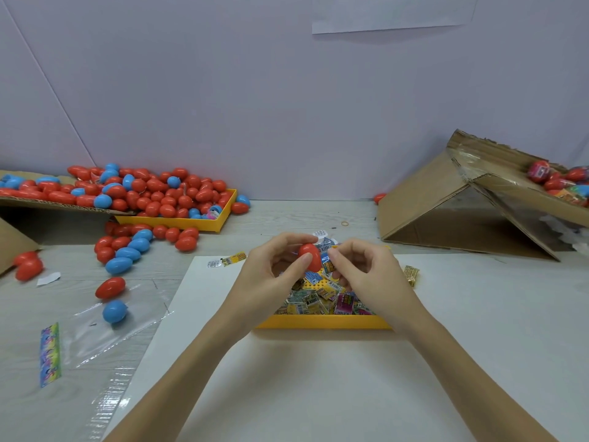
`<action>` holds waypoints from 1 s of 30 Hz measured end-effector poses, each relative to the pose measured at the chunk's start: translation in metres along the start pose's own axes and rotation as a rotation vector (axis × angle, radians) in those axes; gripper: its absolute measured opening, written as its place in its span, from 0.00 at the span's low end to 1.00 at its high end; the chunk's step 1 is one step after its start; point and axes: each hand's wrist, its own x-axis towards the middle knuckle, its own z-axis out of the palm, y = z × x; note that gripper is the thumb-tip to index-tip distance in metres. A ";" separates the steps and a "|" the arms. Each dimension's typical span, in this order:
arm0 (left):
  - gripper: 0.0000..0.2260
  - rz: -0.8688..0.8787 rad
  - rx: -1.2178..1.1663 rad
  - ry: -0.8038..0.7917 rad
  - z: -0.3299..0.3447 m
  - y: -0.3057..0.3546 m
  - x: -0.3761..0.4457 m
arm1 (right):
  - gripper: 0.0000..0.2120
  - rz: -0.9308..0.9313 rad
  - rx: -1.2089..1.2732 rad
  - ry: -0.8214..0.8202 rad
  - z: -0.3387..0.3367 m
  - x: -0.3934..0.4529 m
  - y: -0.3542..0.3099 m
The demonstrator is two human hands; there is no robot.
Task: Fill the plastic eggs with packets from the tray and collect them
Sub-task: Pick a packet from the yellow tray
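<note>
At frame centre, the left hand (pixel 274 263) pinches a red egg (pixel 310 257) above the yellow tray (pixel 322 322); the right hand (pixel 366 269) grips a packet (pixel 330 266) beside it. Filling seems underway; next, the packet needs tucking inside.

I see my left hand (pixel 271 266) gripping a red plastic egg (pixel 310 257) above the yellow plastic tray (pixel 322 322) of small printed packets (pixel 318 301), which sits on a white sheet (pixel 318 378). My right hand (pixel 366 269) is beside the egg, fingers curled over a small packet (pixel 331 267). At far left, red and blue plastic eggs (pixel 153 193) heap over another yellow tray (pixel 178 222) and spill onto the table. At far right lies a tipped brown cardboard box (pixel 446 199) holding wrapped eggs (pixel 557 180).
</note>
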 end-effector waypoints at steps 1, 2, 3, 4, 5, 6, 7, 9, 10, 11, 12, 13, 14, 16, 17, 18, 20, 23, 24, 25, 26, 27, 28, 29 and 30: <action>0.10 -0.001 0.001 0.003 0.000 0.000 0.000 | 0.09 -0.003 0.003 0.003 0.000 0.000 0.000; 0.10 -0.004 -0.001 0.004 -0.001 0.000 0.000 | 0.10 -0.003 0.012 0.007 0.000 0.000 0.000; 0.10 -0.010 -0.004 0.003 -0.001 0.000 0.001 | 0.11 -0.001 0.027 0.011 0.000 0.000 0.000; 0.10 -0.016 -0.006 0.001 -0.001 0.001 0.001 | 0.13 0.001 0.042 0.016 0.000 0.000 0.001; 0.10 -0.021 -0.005 -0.002 -0.001 0.001 0.001 | 0.14 0.002 0.055 0.021 0.000 0.000 0.001; 0.10 -0.025 -0.004 -0.006 -0.001 0.001 0.001 | 0.15 0.002 0.063 0.024 0.000 0.001 0.001; 0.10 -0.027 -0.003 -0.010 -0.001 0.001 0.001 | 0.15 0.001 0.065 0.026 0.000 0.001 0.001; 0.10 -0.029 -0.005 -0.013 -0.001 0.001 0.001 | 0.15 -0.002 0.058 0.028 0.000 0.001 0.001; 0.10 -0.028 -0.007 -0.012 0.000 0.001 0.001 | 0.15 -0.004 0.048 0.028 0.001 0.001 0.001; 0.10 -0.029 -0.012 -0.011 0.000 0.001 0.001 | 0.14 -0.005 0.039 0.027 0.000 0.001 0.001; 0.10 -0.031 -0.016 -0.010 -0.001 0.002 0.001 | 0.14 -0.005 0.033 0.027 0.001 0.001 0.002; 0.10 -0.031 -0.020 -0.008 -0.001 0.002 0.001 | 0.14 -0.006 0.031 0.027 0.001 0.000 0.002; 0.10 -0.029 -0.023 -0.007 -0.001 0.002 0.001 | 0.14 -0.006 0.031 0.028 0.001 0.000 0.002; 0.10 -0.027 -0.019 -0.008 -0.001 0.002 0.001 | 0.13 -0.010 0.031 0.028 0.002 -0.001 0.001; 0.10 -0.027 -0.012 -0.010 -0.001 0.001 0.001 | 0.13 -0.013 0.033 0.029 0.002 -0.001 0.000; 0.10 -0.026 -0.003 -0.010 -0.001 0.001 0.001 | 0.13 -0.016 0.035 0.029 0.003 -0.002 0.000; 0.10 -0.028 0.005 -0.007 -0.001 0.000 0.001 | 0.13 -0.021 0.029 0.022 0.003 -0.002 -0.001; 0.10 -0.035 0.008 -0.003 -0.001 -0.001 0.002 | 0.13 -0.024 0.014 0.014 0.003 -0.002 -0.001; 0.10 -0.037 0.006 -0.003 -0.001 -0.001 0.002 | 0.12 -0.025 0.011 0.014 0.003 -0.002 -0.001; 0.10 -0.038 0.004 -0.003 -0.001 -0.001 0.002 | 0.12 -0.027 0.007 0.016 0.003 -0.003 -0.001; 0.10 -0.038 0.004 -0.004 -0.001 -0.001 0.002 | 0.12 -0.029 0.006 0.019 0.003 -0.003 -0.001; 0.10 -0.038 0.004 -0.005 -0.001 -0.001 0.002 | 0.12 -0.031 0.009 0.021 0.004 -0.003 -0.002; 0.10 -0.038 0.004 -0.005 -0.001 -0.001 0.002 | 0.12 -0.031 0.014 0.021 0.004 -0.003 -0.002; 0.10 -0.039 0.003 -0.006 -0.001 -0.001 0.002 | 0.12 -0.031 0.022 0.022 0.004 -0.003 -0.002; 0.10 -0.041 0.000 -0.005 -0.001 -0.002 0.002 | 0.12 -0.032 0.029 0.024 0.004 -0.003 -0.003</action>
